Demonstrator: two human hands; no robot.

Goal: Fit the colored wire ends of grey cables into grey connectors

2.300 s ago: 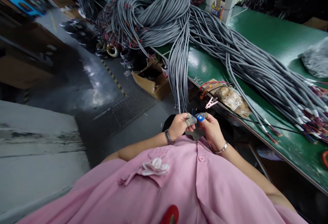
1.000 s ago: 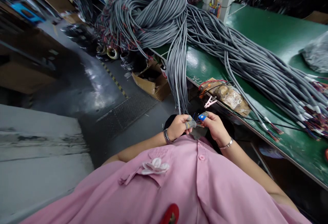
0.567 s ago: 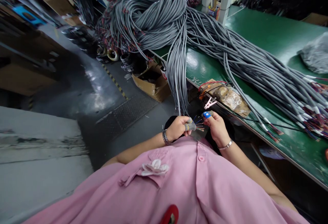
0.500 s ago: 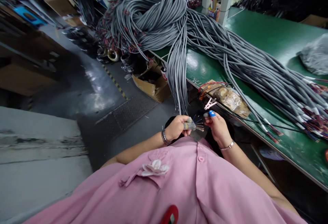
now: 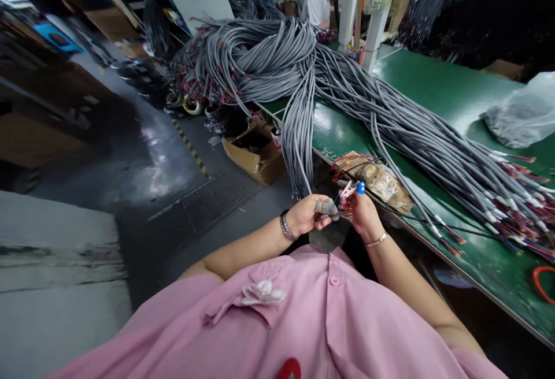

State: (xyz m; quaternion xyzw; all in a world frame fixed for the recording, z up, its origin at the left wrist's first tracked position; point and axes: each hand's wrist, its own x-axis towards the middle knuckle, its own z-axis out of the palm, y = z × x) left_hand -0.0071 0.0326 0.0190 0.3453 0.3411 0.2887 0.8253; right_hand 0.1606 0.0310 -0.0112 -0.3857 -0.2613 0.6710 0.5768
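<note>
My left hand (image 5: 306,215), with grey finger covers on it, is closed round the end of a grey cable. Thin coloured wires (image 5: 344,215) fan out of its grip to the right. My right hand (image 5: 364,212) has a blue cover on the thumb and is curled at the tips of these wires. What its fingers pinch, if anything, is hidden. A pale pink clip (image 5: 348,190) at the bench edge shows between its thumb and forefinger; whether they touch it I cannot tell. Grey cables (image 5: 299,136) hang over the edge above my left hand.
Grey cable bundles (image 5: 416,113) lie across the green bench (image 5: 446,93). A taped board (image 5: 381,185) sits at its edge, a plastic bag (image 5: 520,116) at right. Below stands an open cardboard box (image 5: 247,159). A person in white (image 5: 318,0) is at the far side.
My hands have come closer together, and my right hand has moved up to the wires and the clip. The view has tilted up, so the bench appears lower.
</note>
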